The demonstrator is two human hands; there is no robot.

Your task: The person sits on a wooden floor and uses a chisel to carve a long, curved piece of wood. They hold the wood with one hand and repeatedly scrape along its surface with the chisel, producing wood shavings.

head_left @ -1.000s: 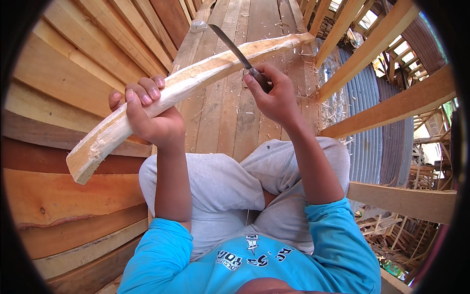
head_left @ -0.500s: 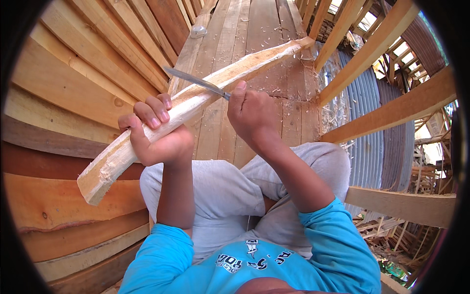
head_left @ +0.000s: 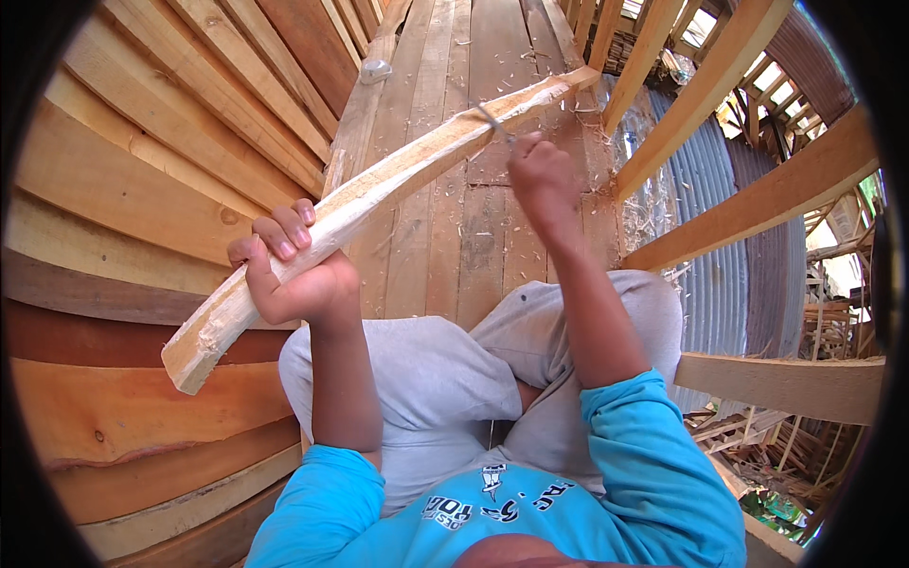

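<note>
A long, pale, rough-hewn wooden pole (head_left: pixel 398 180) lies slantwise ahead of me, its thick near end at the lower left and its thin end at the far right by the railing. My left hand (head_left: pixel 301 270) is wrapped round it toward the thick end. In my right hand (head_left: pixel 544 180) I grip a knife (head_left: pixel 494 123) by its handle, which the fingers hide. The blade reaches up and left across the pole's far half; hand and blade are slightly blurred. Whether the edge bites into the wood I cannot tell.
Stacked boards (head_left: pixel 142 189) line the left side. Wood shavings lie scattered over the plank floor (head_left: pixel 431 256), with a small clear object (head_left: pixel 375 71) at the far left. A wooden railing (head_left: pixel 757 208) borders the right, with corrugated metal sheets (head_left: pixel 710 256) beyond it.
My right hand has moved the knife forward and right along the pole, away from my left hand. The left hand keeps its hold, and the view has shifted slightly.
</note>
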